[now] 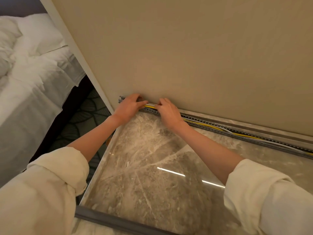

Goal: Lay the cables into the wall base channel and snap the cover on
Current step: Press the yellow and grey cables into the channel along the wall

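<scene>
A grey slotted base channel (pixel 254 138) runs along the foot of the beige wall, from its left end near the corner off to the right edge. Yellow and white cables (pixel 211 125) lie inside it. My left hand (pixel 129 106) is at the channel's left end, fingers curled over the cables there. My right hand (pixel 167 110) is just to its right, fingertips pinching the cables at the channel's top edge. A short stretch of yellow cable shows between the two hands. A long grey strip, possibly the cover (pixel 118 221), lies on the floor close to me.
Glossy marble floor tiles (pixel 152 167) lie between me and the wall. A bed with white linen (pixel 33 73) stands at the left beyond a white door frame (pixel 79 60), with dark patterned carpet (pixel 81 121) beside it.
</scene>
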